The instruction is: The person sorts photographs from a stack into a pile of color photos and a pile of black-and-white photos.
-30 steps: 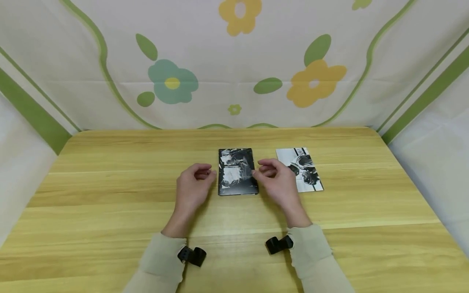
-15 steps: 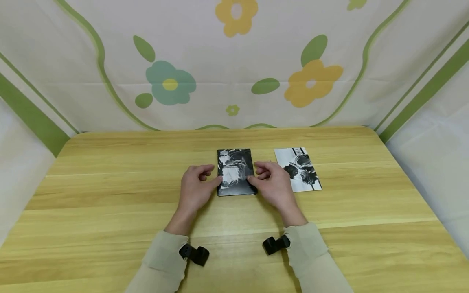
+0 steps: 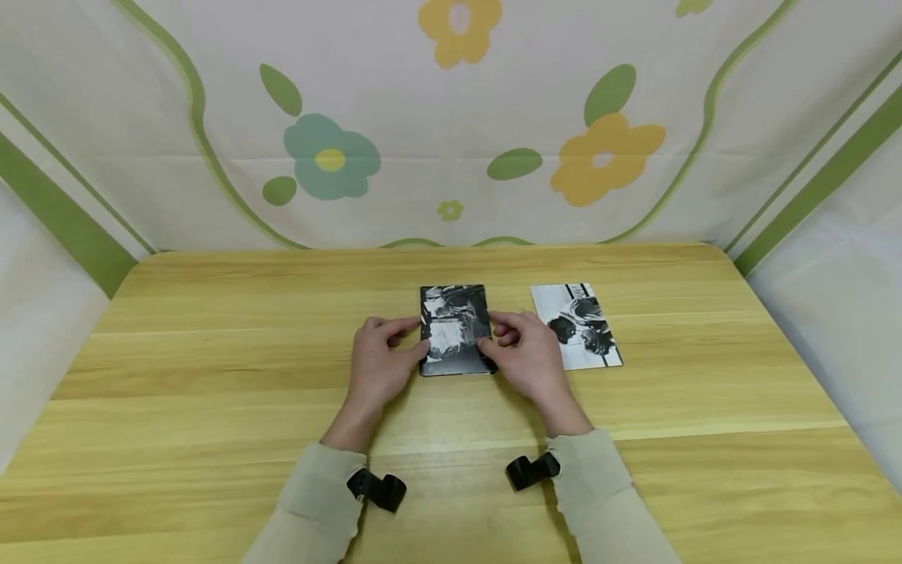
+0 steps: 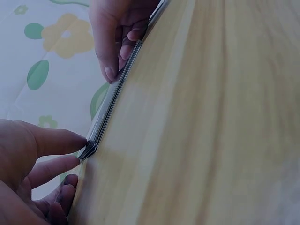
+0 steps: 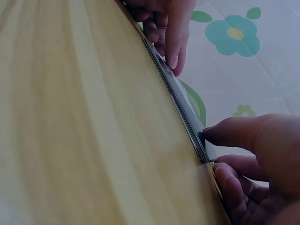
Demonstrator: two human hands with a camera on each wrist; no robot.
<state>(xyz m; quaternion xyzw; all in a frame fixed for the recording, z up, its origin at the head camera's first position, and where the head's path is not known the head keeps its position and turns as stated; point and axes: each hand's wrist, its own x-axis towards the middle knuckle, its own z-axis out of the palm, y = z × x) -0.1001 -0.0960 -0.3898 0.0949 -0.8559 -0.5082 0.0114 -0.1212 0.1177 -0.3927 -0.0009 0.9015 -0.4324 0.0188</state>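
Note:
A thin stack of black-and-white picture cards [image 3: 454, 330] lies flat on the wooden table, its layered edges showing in the left wrist view. My left hand [image 3: 383, 356] pinches the stack's left edge, thumb on top and index finger at the side. On the opposite edge, my right hand [image 3: 524, 352] pinches the stack with its thumb over the top card and the other fingers curled beside it. A single white card with a dark picture [image 3: 582, 325] lies right of the stack, partly behind my right hand.
The pale wooden table [image 3: 211, 407] spreads out on all sides of the cards. Behind it hangs a white cloth with flower prints [image 3: 451, 117], and similar cloth stands at both sides. A black camera [image 3: 533, 470] sits on the right wrist.
Both hands have come inward to the stack: the left hand moved right onto its left edge, and the right thumb now lies over its right edge. The single card has stayed put.

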